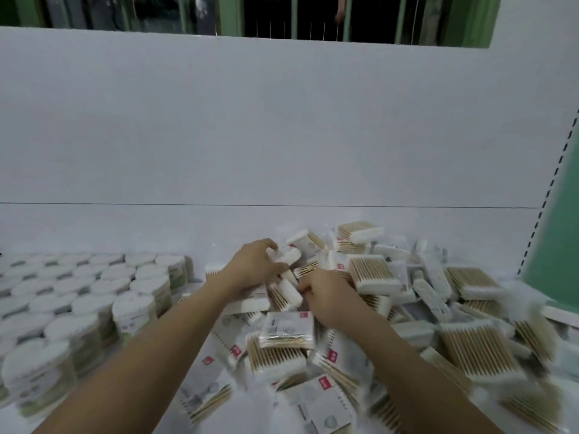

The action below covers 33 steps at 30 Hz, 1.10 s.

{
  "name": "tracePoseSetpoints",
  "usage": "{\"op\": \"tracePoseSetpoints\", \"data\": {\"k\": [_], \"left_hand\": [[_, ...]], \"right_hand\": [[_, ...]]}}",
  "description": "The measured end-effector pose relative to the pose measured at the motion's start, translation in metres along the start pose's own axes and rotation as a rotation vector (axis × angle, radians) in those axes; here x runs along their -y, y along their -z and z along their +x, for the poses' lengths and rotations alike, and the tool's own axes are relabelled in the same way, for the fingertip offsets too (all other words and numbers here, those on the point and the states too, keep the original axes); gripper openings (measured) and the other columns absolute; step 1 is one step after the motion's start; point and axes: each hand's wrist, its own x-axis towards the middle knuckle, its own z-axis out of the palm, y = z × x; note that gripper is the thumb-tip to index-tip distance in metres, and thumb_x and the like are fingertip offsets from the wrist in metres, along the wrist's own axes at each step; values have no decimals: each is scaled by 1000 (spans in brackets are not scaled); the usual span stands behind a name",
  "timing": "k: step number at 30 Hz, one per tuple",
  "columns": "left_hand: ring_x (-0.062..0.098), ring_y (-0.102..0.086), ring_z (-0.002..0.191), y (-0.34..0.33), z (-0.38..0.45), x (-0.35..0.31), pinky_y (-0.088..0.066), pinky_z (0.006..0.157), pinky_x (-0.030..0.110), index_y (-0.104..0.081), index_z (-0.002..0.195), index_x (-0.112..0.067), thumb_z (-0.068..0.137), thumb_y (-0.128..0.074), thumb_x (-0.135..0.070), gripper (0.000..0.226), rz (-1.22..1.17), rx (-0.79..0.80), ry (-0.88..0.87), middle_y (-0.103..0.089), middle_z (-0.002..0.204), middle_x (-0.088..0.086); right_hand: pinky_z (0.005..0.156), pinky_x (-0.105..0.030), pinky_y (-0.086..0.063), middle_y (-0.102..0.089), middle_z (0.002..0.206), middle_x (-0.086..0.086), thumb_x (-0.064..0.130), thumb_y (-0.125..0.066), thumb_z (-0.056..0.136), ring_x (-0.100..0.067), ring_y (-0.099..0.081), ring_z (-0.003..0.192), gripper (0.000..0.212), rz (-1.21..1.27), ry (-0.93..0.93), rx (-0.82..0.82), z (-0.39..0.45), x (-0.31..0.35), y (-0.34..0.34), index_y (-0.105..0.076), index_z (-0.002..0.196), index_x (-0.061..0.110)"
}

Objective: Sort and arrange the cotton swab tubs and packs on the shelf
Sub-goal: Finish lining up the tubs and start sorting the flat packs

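Observation:
Round white-lidded cotton swab tubs [94, 292] stand in tight rows on the left of the white shelf [219, 239]. A loose heap of flat swab packs [376, 277], with wooden sticks and white tips, covers the middle and right. My left hand [253, 267] is curled around a few packs [286, 256] at the heap's left edge. Just to its right, my right hand [326, 296] grips packs [285, 294] among the pile, fingers bent and partly buried. The frame is blurred by motion.
The shelf's white back panel [282, 136] rises behind the goods. A green upright with a slotted rail [545, 198] bounds the right side. A barred dark window [282, 17] shows above the panel. Bare shelf surface lies between tubs and heap.

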Motion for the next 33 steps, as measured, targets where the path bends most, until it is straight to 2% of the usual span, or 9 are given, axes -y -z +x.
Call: {"op": "tracePoseSetpoints", "data": {"k": [5,8,13,18,21,23,26,29,33], "left_hand": [[25,-65,81,15,0,15,-51,66,33,-48,132,-24,101,-46,-27,32,-64,-136,19,-64,109,9],[25,-66,79,15,-6,22,-55,65,38,-49,118,-23,100,-49,-28,19,-43,-226,28,-59,109,2],[18,-53,83,12,-8,19,-40,67,28,-68,90,-27,91,-63,-19,10,263,-406,-117,-48,90,-4],[14,-53,84,9,-14,3,-43,74,26,-67,118,-41,97,-52,-26,30,412,-178,-115,-52,88,-11],[18,-56,113,12,-9,2,-44,92,26,-59,131,-38,94,-50,-14,45,456,-12,-43,-59,132,-5],[15,-56,115,13,-3,4,-41,88,19,-62,130,-33,90,-46,1,54,419,144,13,-54,140,-5],[11,-59,101,19,7,6,-42,85,15,-71,116,-29,83,-52,8,54,400,209,-20,-62,130,-6],[15,-61,102,24,17,12,-47,92,27,-74,110,-33,85,-67,-9,35,517,234,-93,-70,112,-6],[9,-58,94,32,18,17,-48,88,27,-71,114,-28,91,-59,-9,32,491,139,-115,-69,109,-7]], "right_hand": [[90,-32,-53,-72,109,-6,4,-51,95,-23,-66,101,31,16,37,-48,6,-13,-9,-73,114,17],[88,-37,-56,-72,107,-8,6,-50,96,-26,-67,97,30,26,39,-46,9,-16,-11,-73,113,16],[85,-38,-57,-72,104,-8,5,-50,94,-27,-67,94,28,40,65,-43,14,-20,-13,-73,108,15],[83,-37,-58,-72,102,-9,4,-49,94,-27,-67,92,28,72,86,-51,12,-22,-13,-73,105,12],[84,-37,-57,-72,103,-9,3,-48,94,-27,-67,93,29,86,98,-41,10,-23,-13,-73,107,12],[83,-36,-57,-71,103,-9,3,-49,94,-27,-66,92,29,86,99,-37,10,-23,-13,-73,107,11],[83,-35,-56,-70,106,-11,2,-50,94,-28,-66,95,29,102,84,-47,10,-23,-12,-72,110,10],[85,-37,-56,-70,107,-11,2,-50,93,-28,-66,95,30,118,83,-55,7,-24,-12,-73,110,10],[86,-37,-57,-70,109,-9,2,-49,94,-27,-66,95,30,140,68,-73,5,-24,-13,-73,111,12]]}}
